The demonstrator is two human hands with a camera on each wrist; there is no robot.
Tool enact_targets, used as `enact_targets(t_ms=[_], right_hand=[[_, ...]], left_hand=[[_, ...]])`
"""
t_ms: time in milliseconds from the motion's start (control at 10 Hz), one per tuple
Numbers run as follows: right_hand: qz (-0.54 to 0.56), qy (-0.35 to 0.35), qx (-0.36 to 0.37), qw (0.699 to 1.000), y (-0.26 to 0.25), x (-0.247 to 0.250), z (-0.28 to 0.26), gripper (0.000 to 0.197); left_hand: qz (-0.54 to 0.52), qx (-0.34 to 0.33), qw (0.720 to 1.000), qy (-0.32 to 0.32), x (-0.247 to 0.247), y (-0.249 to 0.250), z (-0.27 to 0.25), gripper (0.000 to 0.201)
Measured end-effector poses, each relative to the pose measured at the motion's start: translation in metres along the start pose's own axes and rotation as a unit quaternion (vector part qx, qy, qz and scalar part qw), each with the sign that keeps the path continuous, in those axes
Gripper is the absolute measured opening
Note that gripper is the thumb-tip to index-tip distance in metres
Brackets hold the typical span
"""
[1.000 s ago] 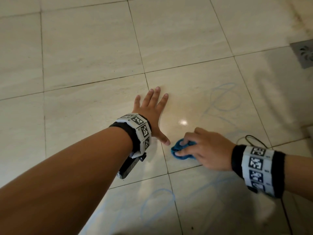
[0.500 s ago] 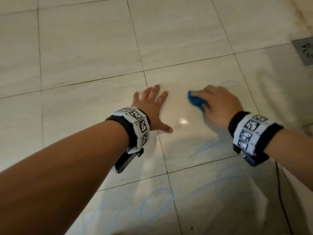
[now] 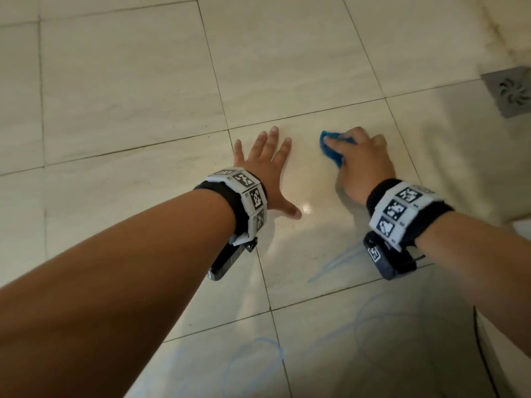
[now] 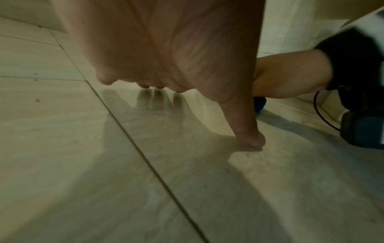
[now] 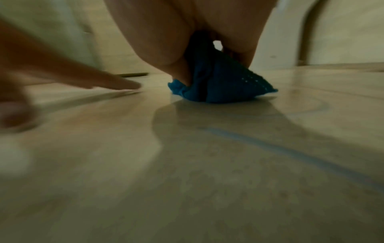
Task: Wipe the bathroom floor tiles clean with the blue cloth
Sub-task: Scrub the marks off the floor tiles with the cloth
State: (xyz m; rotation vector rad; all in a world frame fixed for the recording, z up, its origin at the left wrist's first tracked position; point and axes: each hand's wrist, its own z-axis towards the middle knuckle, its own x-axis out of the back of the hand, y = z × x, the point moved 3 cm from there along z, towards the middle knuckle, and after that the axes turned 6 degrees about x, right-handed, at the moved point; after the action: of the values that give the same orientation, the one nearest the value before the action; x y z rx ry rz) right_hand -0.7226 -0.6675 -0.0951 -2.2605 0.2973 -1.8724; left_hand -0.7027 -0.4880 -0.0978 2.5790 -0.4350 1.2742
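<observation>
Down low: you are bent over pale, glossy floor tiles [image 3: 135, 81], both forearms stretched ahead of you.
Left hand: your left hand [image 3: 265, 165] lies flat with fingers straight and spread, grasping nothing; in the left wrist view the thumb tip and fingertips [image 4: 252, 141] press the tile beside a dark grout line [image 4: 145, 157].
Right hand: your right hand [image 3: 363, 159] is clenched around the blue cloth [image 3: 330, 146], with fingers curled over the wad and knuckles raised.
Cloth: bunched into a small lump, it sits pressed on the tile just right of your left hand's fingertips, apart from them; the right wrist view shows it squeezed beneath the palm, its dotted weave [image 5: 234, 82] touching the floor.
Marks: thin blue scribbles [image 3: 333, 265] run across the tile near your right wrist, and more loops [image 3: 253, 357] curl over the tiles closest to you; a blue streak [image 5: 270, 144] crosses the floor in the right wrist view.
Wrists: each carries a black band with white coded tags [image 3: 250, 193] and a dark camera unit [image 3: 385, 259] slung beneath.
Far right: a grey floor drain [image 3: 511, 90] is set in the tiles, well apart from both hands.
</observation>
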Motion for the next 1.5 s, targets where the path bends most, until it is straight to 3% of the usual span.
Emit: enact_targets(t_ms=[100,200,300,500,600,700,800,900,1000,1100,1200,1300,1400,1500], right_hand=[[-0.054,-0.045,0.125,0.990,-0.027,-0.012,-0.016,0.064],[-0.047,0.000,0.107,0.993,0.000,-0.003,0.004,0.060],[0.016,0.041,-0.022,0.999,0.027,0.009,0.019,0.056],[-0.046,-0.031,0.182,0.982,-0.025,-0.009,-0.018,0.058],[-0.025,0.010,0.119,0.992,0.010,0.001,0.003,0.060],[0.016,0.071,-0.026,0.997,0.032,0.011,0.018,0.057],[-0.031,0.033,0.026,0.999,0.000,-0.004,0.002,0.063],[-0.028,-0.003,0.135,0.990,-0.005,-0.010,-0.009,0.065],[0.035,0.053,0.032,0.997,0.034,0.004,0.010,0.060],[0.036,0.057,-0.020,0.998,0.026,0.006,0.006,0.059],[0.017,-0.008,0.101,0.995,-0.005,-0.007,-0.012,0.055],[0.068,0.003,0.109,0.992,0.013,0.003,-0.004,0.050],[0.081,0.047,0.006,0.996,0.040,0.018,0.007,0.044],[0.057,0.016,0.037,0.998,0.019,0.009,-0.008,0.037]], left_hand=[[-0.004,-0.004,1.000,-0.003,-0.005,0.002,0.004,0.141],[-0.006,-0.005,1.000,0.005,-0.008,0.000,0.005,0.143],[-0.011,-0.003,1.000,0.006,-0.008,0.000,0.006,0.144],[-0.020,-0.005,1.000,0.014,-0.009,-0.001,0.005,0.144],[-0.021,-0.006,1.000,0.012,-0.009,0.000,0.005,0.144],[-0.025,-0.008,1.000,0.013,-0.009,-0.001,0.006,0.145],[-0.026,-0.008,0.999,0.016,-0.010,-0.001,0.006,0.145],[-0.028,-0.009,0.999,0.013,-0.010,-0.001,0.006,0.145],[-0.029,-0.010,0.999,0.017,-0.010,-0.002,0.006,0.145],[-0.027,-0.009,1.000,0.014,-0.009,-0.002,0.006,0.145],[-0.024,-0.005,1.000,0.013,-0.009,-0.001,0.006,0.145],[-0.025,-0.004,1.000,0.012,-0.009,-0.001,0.007,0.146],[-0.025,-0.004,1.000,0.013,-0.009,-0.001,0.006,0.145],[-0.023,-0.001,1.000,0.010,-0.009,-0.001,0.006,0.146]])
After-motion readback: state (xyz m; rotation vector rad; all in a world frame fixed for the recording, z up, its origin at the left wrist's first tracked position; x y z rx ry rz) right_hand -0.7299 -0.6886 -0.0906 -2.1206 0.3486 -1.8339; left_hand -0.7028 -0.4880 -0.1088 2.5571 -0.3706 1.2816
